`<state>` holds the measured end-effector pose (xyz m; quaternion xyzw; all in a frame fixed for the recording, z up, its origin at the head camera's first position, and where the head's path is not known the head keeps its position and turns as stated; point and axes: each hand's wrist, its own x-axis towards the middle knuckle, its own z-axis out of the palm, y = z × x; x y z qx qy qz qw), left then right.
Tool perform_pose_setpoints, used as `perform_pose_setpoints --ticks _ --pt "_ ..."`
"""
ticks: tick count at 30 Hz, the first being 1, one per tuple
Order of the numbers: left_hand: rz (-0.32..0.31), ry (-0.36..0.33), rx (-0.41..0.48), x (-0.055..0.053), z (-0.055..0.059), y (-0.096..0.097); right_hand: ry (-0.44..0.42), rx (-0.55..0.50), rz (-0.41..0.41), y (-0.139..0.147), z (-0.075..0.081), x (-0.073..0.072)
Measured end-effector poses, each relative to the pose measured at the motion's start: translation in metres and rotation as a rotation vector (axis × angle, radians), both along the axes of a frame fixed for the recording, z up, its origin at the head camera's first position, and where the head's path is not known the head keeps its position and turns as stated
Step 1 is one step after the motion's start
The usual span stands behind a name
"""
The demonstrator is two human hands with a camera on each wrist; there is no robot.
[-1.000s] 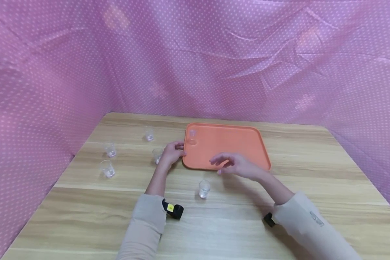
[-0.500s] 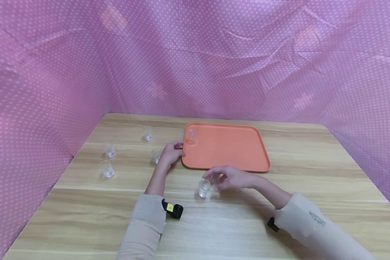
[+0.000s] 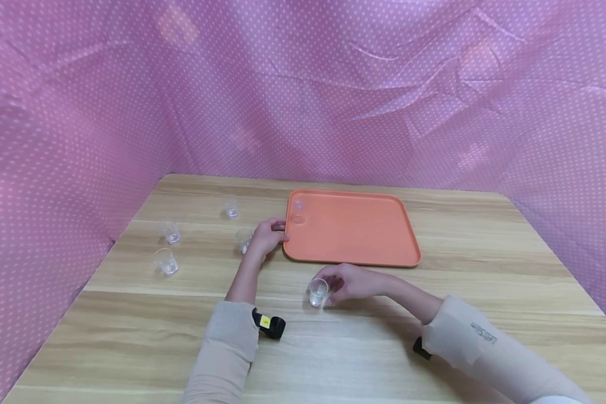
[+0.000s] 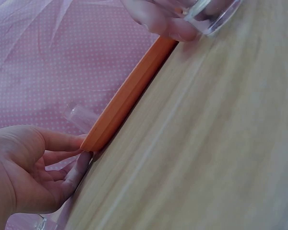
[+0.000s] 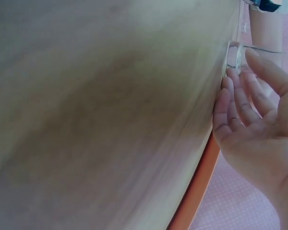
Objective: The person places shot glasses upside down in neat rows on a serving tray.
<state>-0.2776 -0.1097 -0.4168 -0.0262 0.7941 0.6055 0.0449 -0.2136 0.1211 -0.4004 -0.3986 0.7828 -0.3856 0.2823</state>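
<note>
My left hand (image 3: 267, 237) pinches the left rim of an orange tray (image 3: 353, 227); in the left wrist view the tray's edge (image 4: 129, 98) runs up from my fingertips. In front of the tray, a small clear glass (image 3: 317, 293) stands upright on the table. My right hand (image 3: 353, 281) holds this glass from its right side, fingers behind and thumb in front. The right wrist view shows the glass (image 5: 249, 55) partly behind the thumb. Another clear glass (image 3: 243, 240) stands right beside my left hand, partly hidden by it.
On the tray's far left corner stands one clear glass (image 3: 298, 210). More clear glasses (image 3: 166, 261), (image 3: 170, 232), (image 3: 231, 206) stand on the left of the wooden table (image 3: 485, 269). Pink dotted cloth (image 3: 303, 101) hangs around the far sides.
My right hand has come down toward me and to the left, from above the tray's front edge to the front glass, and closed around it. My left hand stays at the tray.
</note>
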Motion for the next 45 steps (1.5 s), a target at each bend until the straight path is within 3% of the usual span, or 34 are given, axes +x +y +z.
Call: perform_pose_setpoints --ticks 16,25,35,45 --pt "-0.004 -0.004 -0.017 0.002 0.002 0.0 0.017 -0.087 0.054 -0.005 -0.007 0.0" --pt "-0.004 -0.001 -0.018 0.002 0.002 -0.001 0.061 -0.031 0.016 -0.008 -0.008 0.0" --pt "0.005 0.001 -0.018 0.001 0.0 0.0 0.115 -0.007 0.033 -0.007 -0.009 -0.001" --pt "0.001 0.0 -0.002 0.001 -0.001 -0.001 0.051 -0.022 0.01 -0.003 0.001 -0.002"
